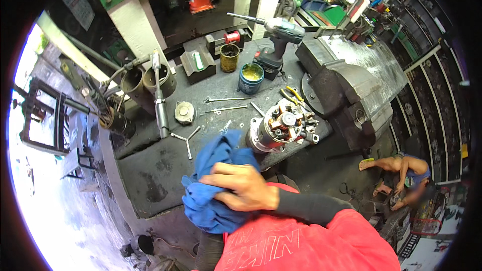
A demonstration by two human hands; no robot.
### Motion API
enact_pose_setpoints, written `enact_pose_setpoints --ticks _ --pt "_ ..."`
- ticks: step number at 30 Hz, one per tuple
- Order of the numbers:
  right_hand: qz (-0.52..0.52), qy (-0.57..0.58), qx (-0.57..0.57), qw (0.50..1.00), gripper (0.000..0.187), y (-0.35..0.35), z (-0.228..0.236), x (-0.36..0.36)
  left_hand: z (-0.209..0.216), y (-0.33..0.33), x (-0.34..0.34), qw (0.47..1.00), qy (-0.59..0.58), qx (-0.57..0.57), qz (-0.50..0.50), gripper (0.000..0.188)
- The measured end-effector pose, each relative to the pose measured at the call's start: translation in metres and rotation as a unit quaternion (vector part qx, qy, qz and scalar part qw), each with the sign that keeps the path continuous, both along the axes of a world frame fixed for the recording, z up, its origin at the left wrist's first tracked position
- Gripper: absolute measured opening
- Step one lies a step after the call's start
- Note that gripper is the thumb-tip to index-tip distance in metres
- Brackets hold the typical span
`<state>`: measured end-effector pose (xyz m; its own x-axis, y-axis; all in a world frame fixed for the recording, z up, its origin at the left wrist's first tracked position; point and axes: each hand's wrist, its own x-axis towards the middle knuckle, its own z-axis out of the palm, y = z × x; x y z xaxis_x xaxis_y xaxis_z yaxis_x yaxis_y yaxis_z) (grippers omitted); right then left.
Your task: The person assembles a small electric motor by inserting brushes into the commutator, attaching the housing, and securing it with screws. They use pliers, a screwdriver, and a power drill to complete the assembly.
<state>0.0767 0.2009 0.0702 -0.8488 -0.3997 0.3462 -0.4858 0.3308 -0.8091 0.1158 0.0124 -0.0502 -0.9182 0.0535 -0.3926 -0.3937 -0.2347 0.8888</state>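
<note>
A crumpled blue cloth (216, 150) is bunched at the near edge of the dark workbench (150, 180). Over it, my right hand (241, 185) is closed, its curled fingers gripping the fabric. My left forearm in a dark sleeve (208, 251) rises from below toward the cloth, which hides that hand. Just right of the cloth stands an opened electric motor part (283, 123) with copper pieces on top and a metal flange. Behind this lie yellow-and-black pliers (291, 95). Left of the motor are a slim wrench (227, 99) and a three-armed socket wrench (188, 141).
A big bench vise (346, 85) occupies the right side. At the back stand a cordless driver (283, 32), a grease tub (251, 78) and a rusty can (230, 57). A long socket handle (160, 100) leans at left. Another person (406, 173) crouches on the floor at right.
</note>
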Motion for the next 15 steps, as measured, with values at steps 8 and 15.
enact_pose_setpoints --ticks 8,15 --pt "-0.374 0.175 0.190 0.891 0.063 0.115 0.090 0.004 0.105 0.085 -0.065 0.950 0.270 0.095 -0.125 0.051" --pt "-0.299 0.210 0.164 0.916 0.037 0.113 0.042 -0.033 0.114 0.150 -0.080 0.934 0.347 -0.041 -0.076 0.055"
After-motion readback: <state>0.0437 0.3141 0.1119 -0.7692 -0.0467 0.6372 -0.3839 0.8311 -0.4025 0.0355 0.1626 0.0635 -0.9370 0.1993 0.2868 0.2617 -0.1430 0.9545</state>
